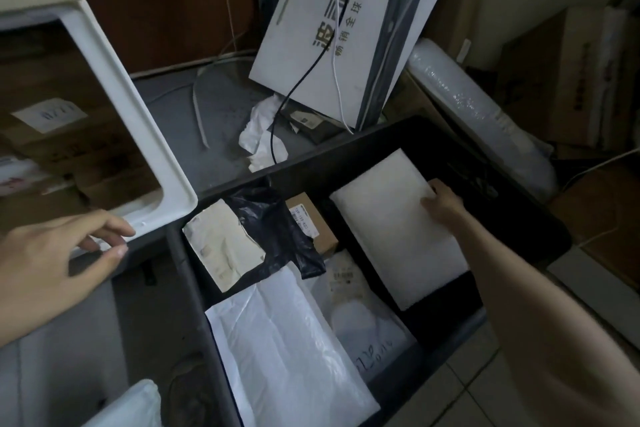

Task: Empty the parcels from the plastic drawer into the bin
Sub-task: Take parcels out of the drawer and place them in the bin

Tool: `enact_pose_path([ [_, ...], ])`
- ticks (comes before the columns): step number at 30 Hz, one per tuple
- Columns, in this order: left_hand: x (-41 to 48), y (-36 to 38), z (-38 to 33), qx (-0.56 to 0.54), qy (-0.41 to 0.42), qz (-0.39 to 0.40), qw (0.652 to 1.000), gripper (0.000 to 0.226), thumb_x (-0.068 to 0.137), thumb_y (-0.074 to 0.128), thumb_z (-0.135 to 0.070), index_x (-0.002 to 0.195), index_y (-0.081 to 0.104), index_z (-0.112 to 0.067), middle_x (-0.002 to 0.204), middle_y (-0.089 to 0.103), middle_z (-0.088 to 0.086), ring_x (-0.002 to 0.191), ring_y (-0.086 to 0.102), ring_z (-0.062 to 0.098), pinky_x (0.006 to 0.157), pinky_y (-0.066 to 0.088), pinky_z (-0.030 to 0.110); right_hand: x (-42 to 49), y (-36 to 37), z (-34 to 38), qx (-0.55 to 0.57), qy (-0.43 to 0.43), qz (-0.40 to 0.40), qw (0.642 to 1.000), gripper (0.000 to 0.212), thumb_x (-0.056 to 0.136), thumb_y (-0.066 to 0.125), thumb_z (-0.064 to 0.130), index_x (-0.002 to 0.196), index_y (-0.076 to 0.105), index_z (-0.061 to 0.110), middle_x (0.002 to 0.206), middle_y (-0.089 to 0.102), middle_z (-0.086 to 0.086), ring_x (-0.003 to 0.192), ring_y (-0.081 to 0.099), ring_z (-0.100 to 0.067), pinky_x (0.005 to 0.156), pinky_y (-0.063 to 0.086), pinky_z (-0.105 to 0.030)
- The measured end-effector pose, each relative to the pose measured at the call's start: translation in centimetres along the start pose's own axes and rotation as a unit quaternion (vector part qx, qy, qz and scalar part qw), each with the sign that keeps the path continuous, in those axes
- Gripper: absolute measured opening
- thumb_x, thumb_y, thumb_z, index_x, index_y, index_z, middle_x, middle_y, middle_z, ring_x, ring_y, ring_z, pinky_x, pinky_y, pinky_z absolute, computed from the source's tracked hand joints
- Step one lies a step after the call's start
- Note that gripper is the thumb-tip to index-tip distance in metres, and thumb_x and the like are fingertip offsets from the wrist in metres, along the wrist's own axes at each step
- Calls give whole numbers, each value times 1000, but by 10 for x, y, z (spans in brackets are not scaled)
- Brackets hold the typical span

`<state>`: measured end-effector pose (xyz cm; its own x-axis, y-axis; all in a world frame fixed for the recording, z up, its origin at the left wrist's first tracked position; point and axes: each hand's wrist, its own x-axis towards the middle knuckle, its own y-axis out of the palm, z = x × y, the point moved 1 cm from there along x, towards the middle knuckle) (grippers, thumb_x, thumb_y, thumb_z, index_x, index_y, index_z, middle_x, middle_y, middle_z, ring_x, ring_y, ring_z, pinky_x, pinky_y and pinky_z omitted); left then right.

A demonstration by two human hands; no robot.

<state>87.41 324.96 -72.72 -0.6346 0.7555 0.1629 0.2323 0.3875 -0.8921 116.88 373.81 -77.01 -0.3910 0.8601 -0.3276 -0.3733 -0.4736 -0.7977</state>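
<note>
Single cam, head-worn, so just one view. It looks fwd & steeply down past the person's own arms, wide-angle, w/ straight edges bowing toward the frame borders. Range is close: left hand point(59, 253) comes in at frame left, right hand point(443, 208) reaches in from bottom right. Dark bin point(346, 156) fills centre & lower frame; white plastic drawer point(149, 135) sits upper left, cut by the edge.

Dim, flat indoor light; the dark bin point(433, 135) interior falls into shadow, edges bow with wide-angle distortion, slightly soft.
</note>
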Motion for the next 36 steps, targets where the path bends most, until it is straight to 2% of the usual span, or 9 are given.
enact_pose_path([
  [2,2,-1,-20,10,-12,4,1000,30,85,38,-66,102,56,-50,93,63,-27,81,59,-5,71,45,20,4,24,0,-4,9,3,1000,35,101,42,13,135,44,9,131,51,-22,114,51,-38,77,36,-30],
  [6,6,-10,-44,24,27,-22,999,24,85,37,-64,100,53,-52,96,62,-30,83,57,-7,65,53,36,9,56,10,23,46,-31,998,38,102,39,14,140,42,13,134,50,-22,115,52,-40,88,44,-37],
  [9,9,-10,-53,25,23,-8,999,19,86,43,-54,100,55,-49,97,61,-30,82,57,-6,66,54,37,11,66,19,10,30,5,999,41,102,36,13,143,40,14,136,49,-21,119,50,-39,89,43,-36],
  [13,11,-7,-63,25,2,-6,1000,23,81,40,-62,98,53,-53,95,61,-32,79,57,-7,70,53,33,9,68,24,-8,21,40,999,49,104,38,16,151,26,12,145,42,-19,126,46,-38,98,41,-38],
  [18,17,-8,-79,64,-8,1,998,33,81,34,-69,100,54,-50,99,59,-35,79,60,-3,65,55,41,4,70,24,-33,5,43,999,52,104,39,18,153,21,13,150,38,-16,132,42,-37,103,38,-38],
  [28,39,4,-135,61,25,15,998,13,81,55,-50,93,51,-51,89,57,-38,80,61,-5,64,55,32,0,74,23,-87,-19,78,993,62,103,44,23,154,11,12,157,25,-13,141,30,-33,114,28,-44],
  [32,45,7,-152,84,19,11,996,10,82,54,-49,92,53,-47,78,53,-42,66,49,-17,55,37,15,-1,78,21,-105,-20,69,992,64,103,43,23,155,8,11,159,19,-12,144,24,-32,115,25,-43],
  [34,47,9,-159,92,12,18,996,8,84,54,-49,92,54,-46,76,51,-41,60,43,-20,52,30,12,-1,80,21,-122,-19,65,990,64,103,42,24,155,6,12,161,15,-11,145,21,-31,116,23,-42],
  [36,49,11,-163,85,4,25,996,7,86,54,-48,92,54,-46,78,53,-39,64,43,-20,53,30,14,-2,82,20,-137,-19,65,988,65,103,41,25,155,3,12,162,10,-10,147,19,-30,117,22,-42],
])
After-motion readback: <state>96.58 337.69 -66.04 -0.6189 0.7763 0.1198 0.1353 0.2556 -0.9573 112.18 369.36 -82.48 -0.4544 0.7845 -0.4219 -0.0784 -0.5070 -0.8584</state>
